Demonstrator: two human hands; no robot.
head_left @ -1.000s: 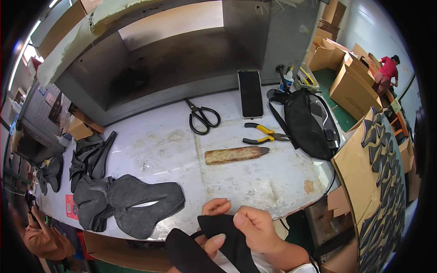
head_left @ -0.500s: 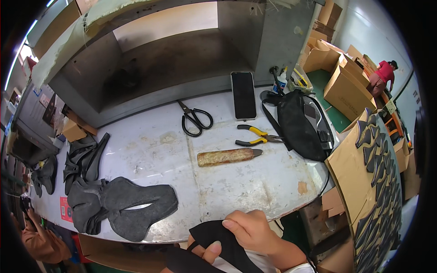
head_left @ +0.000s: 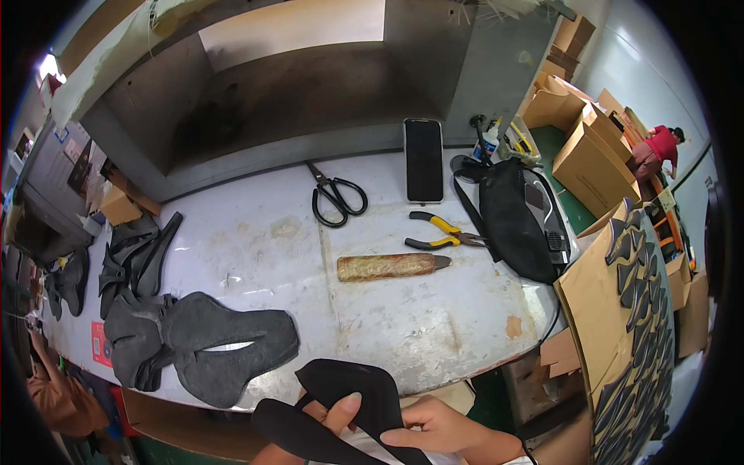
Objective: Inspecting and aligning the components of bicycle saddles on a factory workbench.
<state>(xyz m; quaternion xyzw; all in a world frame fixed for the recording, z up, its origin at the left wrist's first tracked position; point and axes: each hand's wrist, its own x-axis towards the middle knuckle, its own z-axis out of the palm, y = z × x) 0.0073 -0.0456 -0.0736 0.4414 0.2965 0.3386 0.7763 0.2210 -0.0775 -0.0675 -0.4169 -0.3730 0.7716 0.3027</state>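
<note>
At the table's near edge I hold a black, curved piece of sheet material, which looks like a shoe upper. My left hand grips its middle, thumb on top and the other fingers mostly hidden behind it. My right hand pinches its right edge between thumb and fingers. To the left lies a pile of dark grey shoe-upper pieces. Beyond my hands is a knife with a tape-wrapped handle. Farther off are black-handled scissors and yellow-and-black pliers.
A phone lies by the grey metal cabinet. A black bag rests at the table's right end. Cardboard with rows of dark pieces leans at the right. Another person stands near boxes at the back right.
The black piece has come up and left, its broad end now over the table edge. My right hand has moved down along its right edge; more of the left thumb shows.
</note>
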